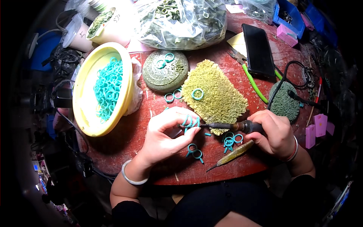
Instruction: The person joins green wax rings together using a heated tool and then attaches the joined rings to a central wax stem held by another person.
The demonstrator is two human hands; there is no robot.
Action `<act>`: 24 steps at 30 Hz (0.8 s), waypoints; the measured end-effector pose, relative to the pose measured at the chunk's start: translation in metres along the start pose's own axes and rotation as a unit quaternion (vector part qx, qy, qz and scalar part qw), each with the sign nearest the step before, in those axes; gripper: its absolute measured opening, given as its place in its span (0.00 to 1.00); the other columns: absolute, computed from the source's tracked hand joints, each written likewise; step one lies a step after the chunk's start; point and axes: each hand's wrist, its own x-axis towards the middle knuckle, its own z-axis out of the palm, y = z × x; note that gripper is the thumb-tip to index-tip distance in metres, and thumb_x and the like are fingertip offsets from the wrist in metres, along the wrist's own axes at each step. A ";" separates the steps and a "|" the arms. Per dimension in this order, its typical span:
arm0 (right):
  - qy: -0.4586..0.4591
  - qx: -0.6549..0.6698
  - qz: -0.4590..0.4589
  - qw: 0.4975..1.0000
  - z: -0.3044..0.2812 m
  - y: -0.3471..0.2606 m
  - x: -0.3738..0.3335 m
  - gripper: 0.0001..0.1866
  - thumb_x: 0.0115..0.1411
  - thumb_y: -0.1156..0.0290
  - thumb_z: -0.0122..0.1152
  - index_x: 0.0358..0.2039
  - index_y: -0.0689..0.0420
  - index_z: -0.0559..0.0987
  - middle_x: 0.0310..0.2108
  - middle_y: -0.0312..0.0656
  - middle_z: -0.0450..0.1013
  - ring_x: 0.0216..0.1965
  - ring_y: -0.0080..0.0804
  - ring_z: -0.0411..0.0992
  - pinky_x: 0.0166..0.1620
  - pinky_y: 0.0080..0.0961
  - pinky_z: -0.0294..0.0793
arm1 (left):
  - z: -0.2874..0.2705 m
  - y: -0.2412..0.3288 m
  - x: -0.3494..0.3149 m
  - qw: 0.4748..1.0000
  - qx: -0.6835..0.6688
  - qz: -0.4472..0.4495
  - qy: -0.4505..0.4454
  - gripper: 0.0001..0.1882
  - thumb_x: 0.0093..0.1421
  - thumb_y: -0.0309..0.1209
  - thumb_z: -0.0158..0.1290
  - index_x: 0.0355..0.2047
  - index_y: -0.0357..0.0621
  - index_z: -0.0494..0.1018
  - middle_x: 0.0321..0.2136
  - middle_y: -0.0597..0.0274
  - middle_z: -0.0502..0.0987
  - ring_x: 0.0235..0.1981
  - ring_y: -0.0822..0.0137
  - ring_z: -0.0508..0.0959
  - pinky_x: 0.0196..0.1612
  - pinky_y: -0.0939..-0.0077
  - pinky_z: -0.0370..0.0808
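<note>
Rings [191, 122], teal and thin-banded, sit at the tips of the left hand [166, 132], whose thumb and forefinger are drawn nearly together on them in a light pinch; the other fingers are curled behind and partly hidden, so I cannot tell whether they grip anything. The right hand [274, 132] is wrapped around the dark handle of a corded pen [223, 126], its metal shaft pointing left and its tip at the held rings, though whether it touches them cannot be told. A pointed pick [232, 154] slants below with its butt end at the right thumb; whether it is gripped or lies on the red table [107, 153] is unclear. More rings are heaped in the yellow basin [86, 90], one lies on the yellow mat [197, 75], two rest on the round block [165, 77], and others are scattered around both hands. They look like wax or smooth plastic, so I judge them very light, fairly stiff, a little slippery and easy to snap or dent at the band. Several carry a short stem, which seems the best place to take hold; failing that, pinch the band flat across its width, with soft fingertips and no squeezing across the hoop, and away from the pen's shaft, which may be hot.
</note>
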 end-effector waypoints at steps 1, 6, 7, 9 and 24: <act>0.000 0.000 -0.001 1.000 -0.001 0.001 0.000 0.18 0.56 0.65 0.75 0.35 0.63 0.75 0.28 0.44 0.72 0.25 0.40 0.76 0.27 0.31 0.75 | -0.001 0.001 0.000 1.000 0.008 0.000 -0.003 0.09 0.53 0.16 0.65 0.35 0.35 0.81 0.38 0.54 0.83 0.39 0.65 0.83 0.45 0.72 0.77; -0.010 -0.070 0.065 0.995 -0.006 0.000 0.000 0.15 0.59 0.66 0.73 0.35 0.62 0.76 0.27 0.45 0.72 0.24 0.44 0.75 0.27 0.34 0.74 | -0.002 0.003 0.002 0.999 0.030 0.030 0.000 0.10 0.53 0.16 0.64 0.36 0.35 0.81 0.40 0.52 0.83 0.42 0.64 0.83 0.47 0.72 0.78; -0.028 -0.097 0.085 0.991 -0.006 0.001 -0.001 0.15 0.59 0.66 0.73 0.34 0.61 0.76 0.27 0.45 0.72 0.24 0.44 0.76 0.27 0.34 0.74 | -0.003 0.003 0.003 0.998 0.037 0.049 -0.005 0.10 0.53 0.15 0.63 0.37 0.35 0.82 0.42 0.52 0.83 0.43 0.64 0.83 0.48 0.71 0.79; -0.024 -0.096 0.087 0.991 -0.005 0.002 -0.001 0.15 0.60 0.64 0.71 0.34 0.61 0.76 0.26 0.45 0.72 0.24 0.44 0.76 0.27 0.34 0.74 | -0.003 0.004 0.004 0.997 0.043 0.070 -0.010 0.11 0.53 0.15 0.63 0.38 0.35 0.82 0.43 0.51 0.83 0.43 0.63 0.84 0.49 0.71 0.79; 0.043 -0.034 0.083 0.995 -0.009 0.005 0.004 0.13 0.59 0.69 0.72 0.34 0.63 0.77 0.27 0.44 0.73 0.24 0.43 0.75 0.27 0.33 0.73 | -0.011 0.017 0.006 0.980 0.127 0.136 0.075 0.11 0.52 0.15 0.63 0.38 0.32 0.80 0.39 0.47 0.83 0.40 0.58 0.84 0.45 0.69 0.80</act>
